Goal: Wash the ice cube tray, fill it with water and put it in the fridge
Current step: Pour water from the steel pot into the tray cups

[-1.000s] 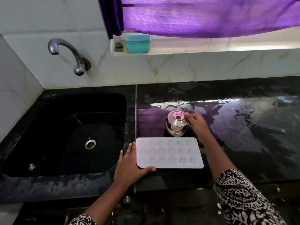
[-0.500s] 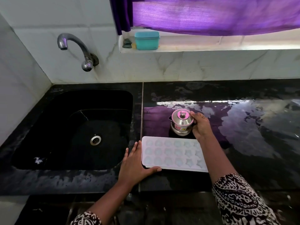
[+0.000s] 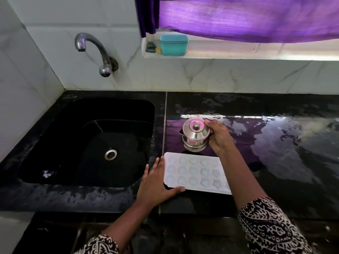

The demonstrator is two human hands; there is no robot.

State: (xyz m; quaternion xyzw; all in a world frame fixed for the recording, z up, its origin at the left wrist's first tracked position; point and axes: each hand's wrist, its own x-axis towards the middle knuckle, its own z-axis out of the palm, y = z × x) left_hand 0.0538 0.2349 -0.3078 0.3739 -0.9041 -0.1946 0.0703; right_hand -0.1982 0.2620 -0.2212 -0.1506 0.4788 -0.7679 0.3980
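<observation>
- Head view, the thing itself: I see the white plastic ice cube tray (image 3: 194, 173) lying flat on the glossy black stone countertop (image 3: 275, 153), just right of the black rectangular sink (image 3: 110, 110), its near edge close to the counter's front.
- Head view, hands: my operator's left hand (image 3: 156, 182) lies between sink and tray, fingers straight and together against the tray's sink-side edge, thumb stretched along its front edge, steadying rather than clasping. The right hand (image 3: 219, 136), further right of the sink, has its fingers curled round the side of a small lidded stainless-steel pot (image 3: 195, 134), which stands just behind the tray with its lid on.
- Head view, progress: the curved metal tap (image 3: 95, 50) above the sink shows no running water, and the counter gleams wet. I cannot tell whether the tray has been washed; its 3 rows of moulds look pale blue, and I cannot say if they hold water.
- Judgement: I take this as the filling step about to begin, with the pot as the water source. The fridge is out of view, so carrying the tray there remains.
</observation>
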